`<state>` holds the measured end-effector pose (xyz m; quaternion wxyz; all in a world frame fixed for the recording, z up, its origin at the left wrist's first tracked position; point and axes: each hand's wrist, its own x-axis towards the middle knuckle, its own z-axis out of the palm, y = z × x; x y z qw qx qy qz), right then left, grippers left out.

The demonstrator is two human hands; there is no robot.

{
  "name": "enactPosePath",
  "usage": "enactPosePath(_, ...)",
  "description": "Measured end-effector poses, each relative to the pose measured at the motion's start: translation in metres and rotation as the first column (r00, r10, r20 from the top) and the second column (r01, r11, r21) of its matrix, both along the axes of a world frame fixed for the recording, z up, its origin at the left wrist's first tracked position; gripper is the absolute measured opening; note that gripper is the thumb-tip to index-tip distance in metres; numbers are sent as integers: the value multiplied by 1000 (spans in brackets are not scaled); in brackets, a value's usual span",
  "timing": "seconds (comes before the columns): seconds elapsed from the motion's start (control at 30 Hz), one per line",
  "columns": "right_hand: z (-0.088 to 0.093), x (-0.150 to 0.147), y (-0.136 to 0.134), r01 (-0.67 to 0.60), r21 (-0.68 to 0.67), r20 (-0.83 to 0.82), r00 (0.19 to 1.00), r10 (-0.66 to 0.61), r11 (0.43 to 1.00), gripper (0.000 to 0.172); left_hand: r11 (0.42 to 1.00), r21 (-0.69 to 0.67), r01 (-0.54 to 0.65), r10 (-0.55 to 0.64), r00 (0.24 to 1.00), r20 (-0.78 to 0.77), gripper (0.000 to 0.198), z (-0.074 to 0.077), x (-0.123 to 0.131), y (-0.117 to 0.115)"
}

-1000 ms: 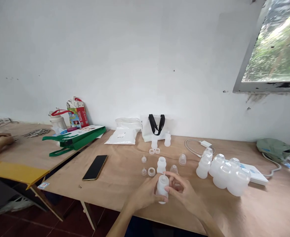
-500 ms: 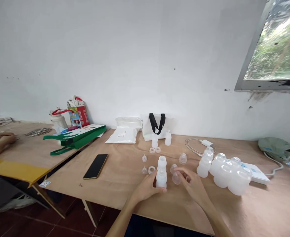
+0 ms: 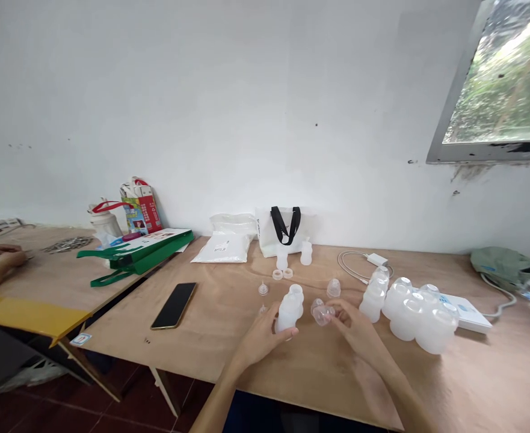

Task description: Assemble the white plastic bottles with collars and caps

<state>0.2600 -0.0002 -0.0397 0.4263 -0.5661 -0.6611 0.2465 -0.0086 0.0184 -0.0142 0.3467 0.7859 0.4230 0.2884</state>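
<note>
My left hand [image 3: 262, 340] is closed around a translucent white baby bottle [image 3: 287, 314], which leans a little. Just behind it stands a second open-necked bottle [image 3: 296, 293]. A clear dome cap [image 3: 324, 315] is pinched in the fingertips of my right hand [image 3: 355, 328], tilted close to the tabletop. Part of another clear cap [image 3: 316, 305] shows behind it, and a third dome cap [image 3: 334, 288] rests farther back. Left of the bottles lies a clear teat [image 3: 263, 288]; a second teat [image 3: 263, 310] is partly hidden by my left hand.
Several capped bottles [image 3: 411, 313] cluster at the right beside a white box [image 3: 470, 316] and a cable [image 3: 348, 267]. Two rings [image 3: 277, 275] and small bottles [image 3: 306, 253] stand near a handbag [image 3: 267, 240]. A phone [image 3: 174, 305] lies left. Another person's hands [image 3: 12, 255] rest on the neighbouring table.
My left hand has shifted the bottle left and tipped it, covering the ring beside it. My right hand has turned and slightly raised the clear dome cap.
</note>
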Motion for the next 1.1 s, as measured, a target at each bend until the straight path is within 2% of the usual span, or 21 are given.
enactPosePath(0.13, 25, 16, -10, 8, 5, -308, 951, -6, 1000, 45, 995, 68, -72, 70, 997, 22, 39, 9, -5, -4)
enactPosePath(0.23, 35, 23, -18, 21, 50, -382, 924, 0, 999, 45, 993, 92, -77, 74, 997, 35, 42, 15, -6, -7)
enactPosePath(0.37, 36, 18, -22, -3, 75, -378, 925, 31, 997, 44, 988, 153, -35, 42, 998, -44, 43, 15, -3, -7)
enactPosePath(0.5, 31, 0, -21, -103, 15, -295, 950, 102, 995, 40, 979, 203, 23, -1, 994, -107, 45, 12, -1, -7)
enactPosePath(0.6, 29, -8, -19, -157, -19, -268, 952, 146, 987, 36, 982, 186, 16, -7, 999, -52, 43, 14, -3, -8)
enactPosePath(0.73, 31, -8, -20, -174, -11, -320, 934, 161, 985, 33, 984, 180, -13, 10, 1000, 17, 42, 19, -5, -8)
enactPosePath(0.93, 34, -6, -25, -233, -26, -322, 923, 212, 972, 31, 975, 218, 35, -44, 998, 38, 49, 17, -2, -8)
enactPosePath(1.1, 35, -5, -28, -201, -48, -361, 917, 171, 978, 35, 964, 266, -7, -16, 996, 82, 50, 15, 2, -14)
